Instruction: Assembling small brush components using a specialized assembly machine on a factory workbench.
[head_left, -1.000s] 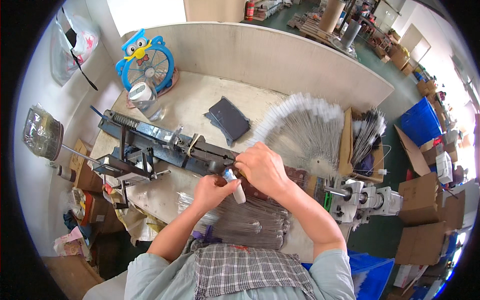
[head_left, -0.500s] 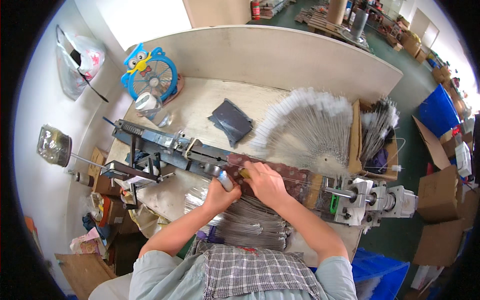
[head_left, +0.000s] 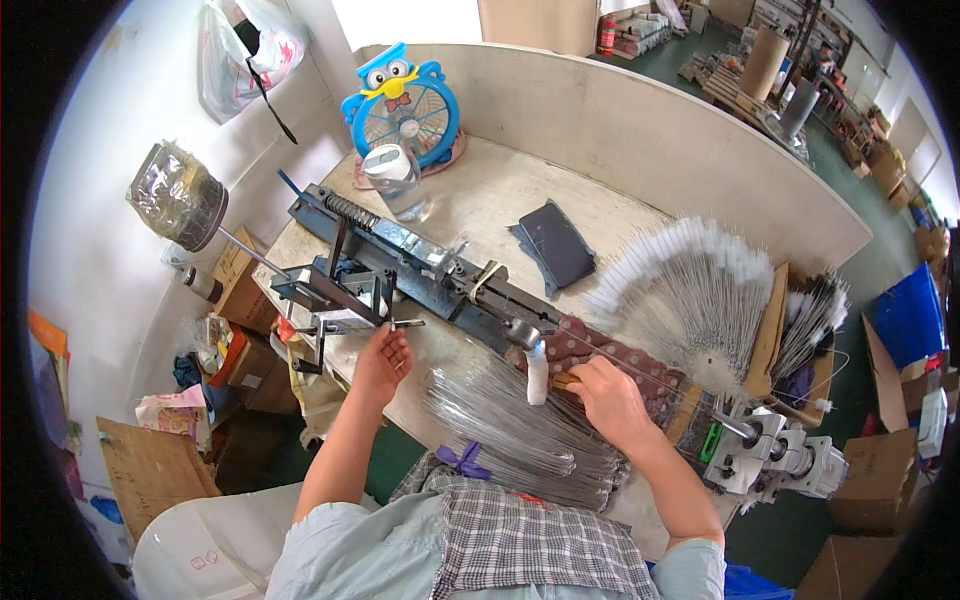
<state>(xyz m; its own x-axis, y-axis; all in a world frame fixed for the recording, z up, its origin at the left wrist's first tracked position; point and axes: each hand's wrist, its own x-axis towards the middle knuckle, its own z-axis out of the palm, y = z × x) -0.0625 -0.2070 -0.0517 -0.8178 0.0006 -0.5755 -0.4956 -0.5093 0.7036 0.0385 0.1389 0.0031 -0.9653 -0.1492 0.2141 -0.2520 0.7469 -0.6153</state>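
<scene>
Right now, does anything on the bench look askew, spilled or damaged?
Nothing stands out. The wire bundle lies in a loose sheaf, the left hand is at the blue jig's crank, and the right hand holds a white-tipped piece.

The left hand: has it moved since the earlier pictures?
Yes. The left hand has moved to the person's left, away from the small white tube, to the crank of the dark metal machine.

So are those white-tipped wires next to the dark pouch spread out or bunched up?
Spread out. The white-tipped wires lie fanned across the table, tips forming a wide arc and stems meeting near the lower right.
</scene>
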